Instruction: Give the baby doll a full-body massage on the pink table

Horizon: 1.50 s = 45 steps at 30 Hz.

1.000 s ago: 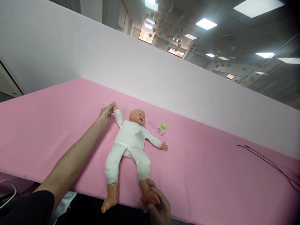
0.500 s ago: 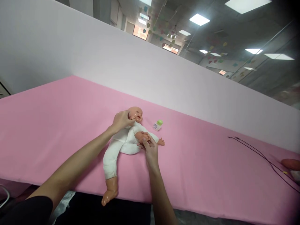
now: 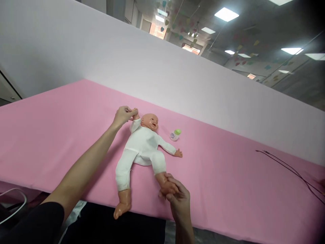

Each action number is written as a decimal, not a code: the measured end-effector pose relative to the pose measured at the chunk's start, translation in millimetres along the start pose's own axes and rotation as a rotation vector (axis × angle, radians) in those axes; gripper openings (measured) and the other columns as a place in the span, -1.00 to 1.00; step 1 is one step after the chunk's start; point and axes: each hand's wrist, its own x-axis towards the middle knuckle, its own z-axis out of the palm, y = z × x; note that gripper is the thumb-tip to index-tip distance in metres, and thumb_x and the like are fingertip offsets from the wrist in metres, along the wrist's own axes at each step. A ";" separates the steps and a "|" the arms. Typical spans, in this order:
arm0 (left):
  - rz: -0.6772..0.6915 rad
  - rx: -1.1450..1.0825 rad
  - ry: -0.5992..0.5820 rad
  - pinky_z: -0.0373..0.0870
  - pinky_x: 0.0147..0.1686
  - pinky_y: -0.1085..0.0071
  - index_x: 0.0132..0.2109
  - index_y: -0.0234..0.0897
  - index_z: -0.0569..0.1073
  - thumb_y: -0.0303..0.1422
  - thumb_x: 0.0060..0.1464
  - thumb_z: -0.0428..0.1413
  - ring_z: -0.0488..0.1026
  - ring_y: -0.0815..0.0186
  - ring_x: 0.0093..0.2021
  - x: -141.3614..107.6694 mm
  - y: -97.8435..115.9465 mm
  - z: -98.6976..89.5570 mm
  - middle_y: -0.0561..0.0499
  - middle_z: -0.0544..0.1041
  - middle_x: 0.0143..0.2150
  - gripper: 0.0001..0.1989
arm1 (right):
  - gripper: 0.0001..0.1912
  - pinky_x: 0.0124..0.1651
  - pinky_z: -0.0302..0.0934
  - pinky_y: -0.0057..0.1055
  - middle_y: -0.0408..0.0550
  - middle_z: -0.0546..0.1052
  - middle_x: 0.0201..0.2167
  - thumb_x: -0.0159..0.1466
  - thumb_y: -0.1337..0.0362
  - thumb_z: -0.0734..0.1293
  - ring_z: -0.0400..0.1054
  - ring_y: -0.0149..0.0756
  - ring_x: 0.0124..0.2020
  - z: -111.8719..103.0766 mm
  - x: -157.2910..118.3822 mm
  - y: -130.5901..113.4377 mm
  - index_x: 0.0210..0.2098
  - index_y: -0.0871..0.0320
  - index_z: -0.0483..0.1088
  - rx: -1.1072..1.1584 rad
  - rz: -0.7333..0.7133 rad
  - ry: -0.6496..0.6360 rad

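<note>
A baby doll (image 3: 144, 140) in a white suit lies face up on the pink table cover (image 3: 215, 169), its head toward the wall. My left hand (image 3: 123, 116) pinches the doll's small hand (image 3: 135, 113), raised beside its head. Near the front edge my right hand (image 3: 179, 196) is wrapped round the doll's foot (image 3: 167, 185), with that leg stretched out. The doll's other arm lies out to the right and its other foot rests at the table's edge. A small white bottle with a green cap (image 3: 175, 135) is right of the doll's head.
Black cables (image 3: 286, 167) run across the right side of the table. A white partition (image 3: 152, 74) stands along the back. At the lower left a white cord (image 3: 21, 203) hangs by the table's edge.
My left hand has drawn the doll's arm up and away from its face. My right hand has brought the foot down from the belly toward the front edge, straightening the leg.
</note>
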 end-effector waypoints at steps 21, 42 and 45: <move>0.046 0.184 -0.044 0.25 -0.37 0.33 -0.35 -0.19 0.56 -0.07 0.01 0.33 0.57 0.13 -0.35 -6.1 8.5 1.6 -0.04 0.62 -0.35 -0.71 | -0.52 -0.37 0.53 -0.18 0.20 0.60 0.13 0.07 0.03 0.67 0.60 -0.02 -0.30 -4.9 -44.2 23.9 -0.07 0.02 0.64 -0.034 0.020 0.092; 0.082 0.233 -0.086 0.28 -0.42 0.33 -0.38 -0.19 0.55 -0.10 -0.01 0.33 0.57 0.12 -0.37 -3.4 2.5 0.9 -0.05 0.62 -0.36 -0.73 | -0.54 -0.04 0.53 -0.12 0.26 0.60 0.13 0.14 0.10 0.63 0.58 0.08 -0.01 16.6 8.6 -5.9 -0.02 0.14 0.64 -0.162 -0.045 0.108; -0.003 0.116 -0.006 0.32 -0.43 0.34 -0.40 -0.22 0.53 -0.09 0.00 0.33 0.60 0.13 -0.38 7.9 -4.4 -17.0 -0.07 0.60 -0.34 -0.70 | -0.55 0.10 0.49 -0.04 0.20 0.64 0.07 0.04 0.09 0.69 0.55 0.15 0.10 -8.5 -41.2 18.0 -0.11 0.07 0.68 -0.141 -0.010 0.046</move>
